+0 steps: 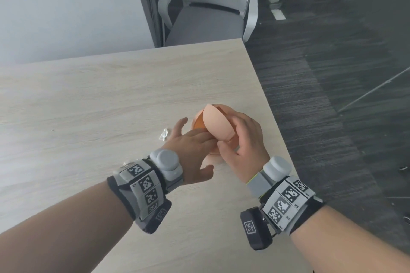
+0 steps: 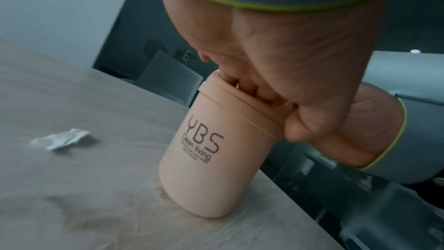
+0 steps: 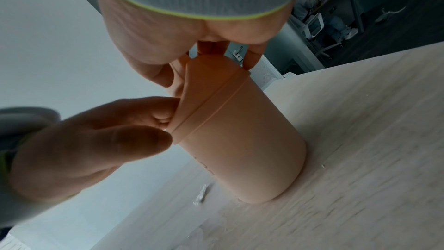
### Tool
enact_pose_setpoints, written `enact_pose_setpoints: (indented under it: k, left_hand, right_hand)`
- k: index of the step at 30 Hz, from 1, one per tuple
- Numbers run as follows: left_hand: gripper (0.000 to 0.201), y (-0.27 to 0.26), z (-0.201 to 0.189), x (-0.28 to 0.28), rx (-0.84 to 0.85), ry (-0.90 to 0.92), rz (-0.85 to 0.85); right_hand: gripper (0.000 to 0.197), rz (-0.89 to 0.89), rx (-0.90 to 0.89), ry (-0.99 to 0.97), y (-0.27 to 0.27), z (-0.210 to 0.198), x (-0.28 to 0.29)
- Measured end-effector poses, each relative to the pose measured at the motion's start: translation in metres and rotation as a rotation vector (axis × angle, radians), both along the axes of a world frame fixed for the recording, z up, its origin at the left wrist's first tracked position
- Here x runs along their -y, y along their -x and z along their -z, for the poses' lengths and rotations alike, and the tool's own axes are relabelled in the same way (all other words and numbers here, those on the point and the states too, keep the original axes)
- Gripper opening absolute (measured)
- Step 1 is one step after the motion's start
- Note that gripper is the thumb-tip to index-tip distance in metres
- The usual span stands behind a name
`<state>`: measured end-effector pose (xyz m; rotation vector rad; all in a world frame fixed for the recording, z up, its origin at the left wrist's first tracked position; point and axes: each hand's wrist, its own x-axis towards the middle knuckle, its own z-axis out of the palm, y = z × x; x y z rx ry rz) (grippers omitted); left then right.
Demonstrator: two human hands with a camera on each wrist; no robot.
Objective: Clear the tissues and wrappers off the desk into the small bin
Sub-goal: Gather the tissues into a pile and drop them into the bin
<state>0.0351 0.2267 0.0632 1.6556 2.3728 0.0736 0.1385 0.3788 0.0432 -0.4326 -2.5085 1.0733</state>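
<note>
Right hand [image 1: 245,139] grips the small bin [image 2: 211,151] (lid tilted); left hand [image 1: 195,153] fingers reach inside.

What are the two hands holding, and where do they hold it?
Right hand holds the small peach bin by its tipped-up swing lid. Left hand's fingers reach into the opening; whether its grip holds anything cannot be told.

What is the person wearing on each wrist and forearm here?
Both forearms are bare, no sleeves. The left hand and right hand each have a grey wrist rig with a rounded camera housing, black-and-white square markers and a black strap. A grey cuff edged in yellow-green sits under each.
</note>
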Motion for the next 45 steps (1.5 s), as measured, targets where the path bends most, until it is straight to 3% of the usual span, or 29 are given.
enact_pose_setpoints:
  k: [7, 14, 19, 23, 26, 29, 32, 36, 39, 42, 45]
  left_hand:
    - [0.065, -0.005, -0.012, -0.039, -0.012, 0.264, -0.048]
    - [0.075, 0.009, 0.003, -0.052, -0.170, 0.478, 0.088]
    - [0.059, 0.008, -0.011, -0.041, -0.068, 0.336, 0.057]
    - [0.077, 0.000, -0.023, -0.012, -0.027, 0.239, 0.038]
    - [0.076, -0.001, -0.025, 0.017, 0.005, 0.184, 0.019]
    - [0.069, 0.007, -0.023, 0.061, 0.146, -0.007, -0.110]
    - [0.063, 0.018, -0.011, 0.110, 0.299, -0.122, -0.392]
    - [0.055, 0.031, 0.026, 0.173, 0.345, -0.086, -0.688]
    - [0.057, 0.041, 0.054, 0.226, 0.355, -0.038, -0.903]
    - [0.062, 0.041, 0.074, 0.269, 0.355, 0.011, -1.044]
    - [0.065, 0.032, 0.080, 0.287, 0.345, 0.076, -1.065]
  right_hand:
    - [0.055, -0.019, 0.010, -0.032, -0.003, 0.002, 0.000]
    - [0.059, -0.036, 0.021, -0.005, -0.004, 0.001, 0.001]
    - [0.056, -0.038, 0.032, -0.001, -0.004, -0.004, 0.001]
    - [0.061, -0.031, 0.023, -0.001, -0.003, -0.013, 0.002]
    - [0.059, 0.022, -0.069, 0.001, -0.004, -0.023, 0.003]
    - [0.050, 0.084, -0.182, -0.019, -0.003, -0.033, 0.011]
    - [0.039, 0.063, -0.296, -0.110, 0.005, -0.041, 0.027]
    - [0.031, -0.282, -0.335, -0.297, 0.027, -0.043, 0.062]
    - [0.034, -0.470, -0.163, -0.216, 0.046, -0.020, 0.104]
    - [0.046, -0.471, 0.293, -0.056, 0.070, 0.023, 0.134]
    - [0.062, -0.417, 0.612, -0.147, 0.093, 0.056, 0.123]
